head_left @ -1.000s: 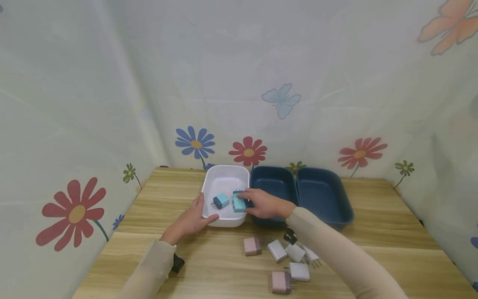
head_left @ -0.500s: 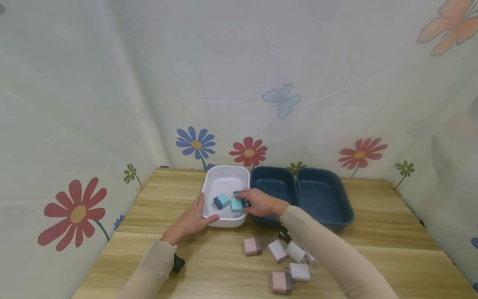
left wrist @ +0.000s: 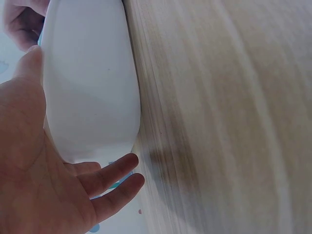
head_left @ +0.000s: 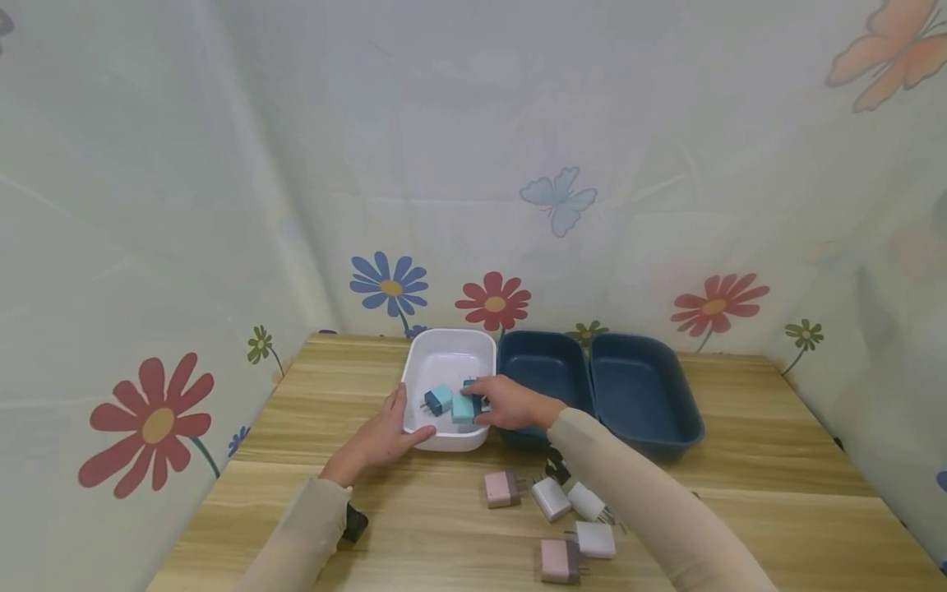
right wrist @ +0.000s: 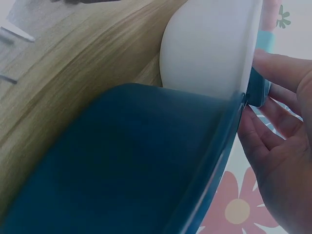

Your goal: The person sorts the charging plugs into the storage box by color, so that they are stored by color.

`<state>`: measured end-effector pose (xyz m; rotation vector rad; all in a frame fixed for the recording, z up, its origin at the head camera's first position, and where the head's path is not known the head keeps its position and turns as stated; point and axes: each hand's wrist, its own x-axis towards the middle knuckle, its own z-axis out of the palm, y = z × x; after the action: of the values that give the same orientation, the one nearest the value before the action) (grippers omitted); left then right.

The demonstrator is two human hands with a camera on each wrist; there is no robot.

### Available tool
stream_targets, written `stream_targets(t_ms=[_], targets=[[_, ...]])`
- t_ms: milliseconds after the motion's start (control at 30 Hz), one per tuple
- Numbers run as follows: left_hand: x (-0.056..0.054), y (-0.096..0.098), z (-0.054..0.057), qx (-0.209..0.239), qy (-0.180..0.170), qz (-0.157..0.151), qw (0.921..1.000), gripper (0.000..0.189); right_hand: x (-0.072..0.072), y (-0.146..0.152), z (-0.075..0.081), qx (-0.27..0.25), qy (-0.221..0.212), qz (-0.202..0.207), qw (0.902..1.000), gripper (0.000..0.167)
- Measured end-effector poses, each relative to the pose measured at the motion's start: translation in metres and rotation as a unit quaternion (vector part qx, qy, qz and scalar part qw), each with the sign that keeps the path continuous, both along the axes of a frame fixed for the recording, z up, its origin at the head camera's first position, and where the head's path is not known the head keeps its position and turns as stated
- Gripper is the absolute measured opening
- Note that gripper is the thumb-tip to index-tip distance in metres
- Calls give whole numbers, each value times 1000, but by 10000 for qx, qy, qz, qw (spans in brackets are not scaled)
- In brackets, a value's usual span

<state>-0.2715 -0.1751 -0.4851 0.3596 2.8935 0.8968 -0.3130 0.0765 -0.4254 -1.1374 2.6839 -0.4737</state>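
My right hand pinches a light-teal and dark-blue charger over the white bin, near its right wall. In the right wrist view, thumb and fingers hold that charger just beyond the rim. Behind it in the head view, another dark charger end with prongs shows, mostly covered. A similar teal charger lies in the bin, prongs to the left. At the bin's front left corner is my left hand, thumb on the rim and fingers along the outer side. In the left wrist view those fingers are nearly straight.
Two dark blue bins stand side by side, right of the white one. In front of them on the wooden table lie several white chargers and two pink chargers. A flowered curtain hangs behind.
My right hand has shifted slightly left with the teal charger, uncovering more of the charger's dark end. The left hand has stayed at the white bin's corner.
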Motion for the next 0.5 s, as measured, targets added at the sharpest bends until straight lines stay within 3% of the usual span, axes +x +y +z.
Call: stream_targets(t_ms=[500], targets=[[0,0,0,-10,-30,31,10000,105,2,-1,-2,7,-156,-126,9998,50]])
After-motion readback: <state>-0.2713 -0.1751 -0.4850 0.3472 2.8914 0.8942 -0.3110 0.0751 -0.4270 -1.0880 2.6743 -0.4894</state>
